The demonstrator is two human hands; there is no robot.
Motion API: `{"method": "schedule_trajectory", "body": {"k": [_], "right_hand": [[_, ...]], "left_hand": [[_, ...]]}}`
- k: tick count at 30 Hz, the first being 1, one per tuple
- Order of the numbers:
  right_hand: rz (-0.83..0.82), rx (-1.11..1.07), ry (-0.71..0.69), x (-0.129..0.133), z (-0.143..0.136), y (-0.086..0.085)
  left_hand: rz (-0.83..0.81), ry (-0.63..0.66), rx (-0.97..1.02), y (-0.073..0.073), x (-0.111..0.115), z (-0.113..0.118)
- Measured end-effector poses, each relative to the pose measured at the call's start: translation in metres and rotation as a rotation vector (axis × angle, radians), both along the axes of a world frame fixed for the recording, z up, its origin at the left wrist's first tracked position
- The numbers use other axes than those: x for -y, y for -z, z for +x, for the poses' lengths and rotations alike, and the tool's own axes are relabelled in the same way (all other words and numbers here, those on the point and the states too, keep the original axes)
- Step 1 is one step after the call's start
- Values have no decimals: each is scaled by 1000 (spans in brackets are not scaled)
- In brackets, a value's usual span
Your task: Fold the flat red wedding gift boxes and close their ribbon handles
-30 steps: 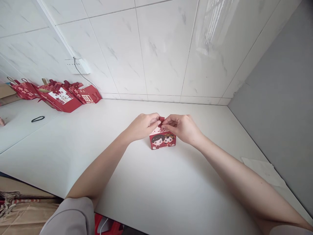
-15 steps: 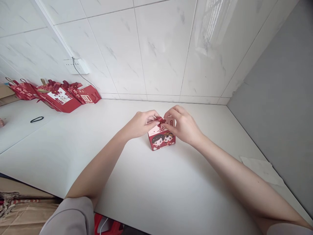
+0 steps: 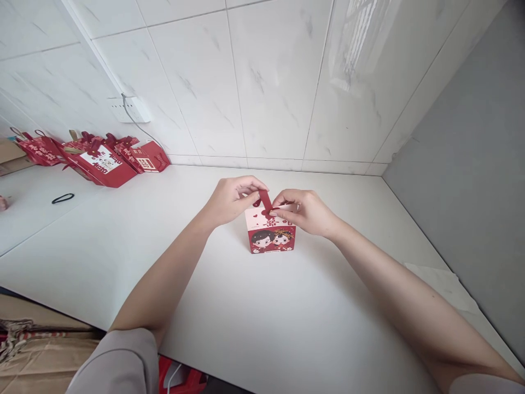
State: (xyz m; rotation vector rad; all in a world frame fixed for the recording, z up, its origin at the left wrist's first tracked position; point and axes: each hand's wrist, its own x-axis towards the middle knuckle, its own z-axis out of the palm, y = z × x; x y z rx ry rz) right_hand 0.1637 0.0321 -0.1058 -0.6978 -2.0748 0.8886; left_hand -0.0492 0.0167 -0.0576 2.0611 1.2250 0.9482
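Note:
A small red and pink gift box [image 3: 272, 241] with two cartoon faces on its front stands upright on the white table [image 3: 254, 323]. From its top rises a red ribbon [image 3: 266, 201]. My left hand [image 3: 235, 200] pinches the upper end of this ribbon, left of and above the box. At the ribbon's base, my right hand [image 3: 307, 210] is closed, thumb and forefinger pressed together at the top of the box. The fingertips cover part of the lid there.
Several red gift boxes [image 3: 109, 164] with ribbon loops stand against the tiled wall at the left. A black elastic loop [image 3: 63, 198] lies before them. Part of another hand [image 3: 3, 203] shows at the left edge. A white sheet [image 3: 441, 284] lies at the right.
My left hand has moved left and up a little, drawing the ribbon out longer. My right hand has dropped slightly to the box top. The box has turned to face me more squarely.

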Motion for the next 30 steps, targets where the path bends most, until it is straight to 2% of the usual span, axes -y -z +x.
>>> {"method": "schedule_trajectory", "body": {"k": [3, 7, 10, 21, 25, 30], "right_hand": [[-47, -5, -37, 1, 0, 0], [-51, 12, -31, 2, 0, -1], [-42, 17, -15, 2, -1, -1], [-52, 18, -2, 2, -1, 0], [-49, 20, 5, 2, -2, 1], [-42, 7, -1, 2, -2, 2]], "left_hand": [[56, -102, -44, 3, -1, 1], [-51, -156, -66, 7, -2, 1], [-106, -149, -36, 8, -1, 3], [-94, -40, -75, 0, 6, 4], [-93, -30, -26, 0, 8, 6], [-91, -17, 88, 7, 3, 8]]}}
